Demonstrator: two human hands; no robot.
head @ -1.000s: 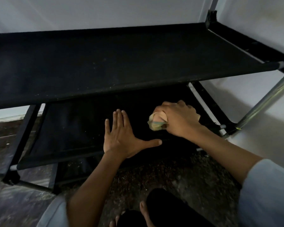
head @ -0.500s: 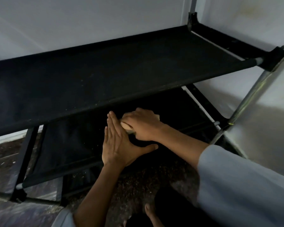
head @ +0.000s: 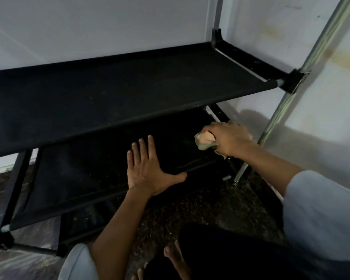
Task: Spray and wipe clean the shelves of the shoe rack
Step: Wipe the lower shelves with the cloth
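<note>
Cloth (head: pixel 205 142) balled in R hand (head: pixel 228 138) on lower shelf (head: pixel 79 174); L hand (head: pixel 148 172) flat beside.

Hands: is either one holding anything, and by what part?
The right hand grips a bunched cloth, fingers wrapped round its middle, at the right end of the lower shelf. The left hand holds nothing; it lies flat on that shelf.
</note>
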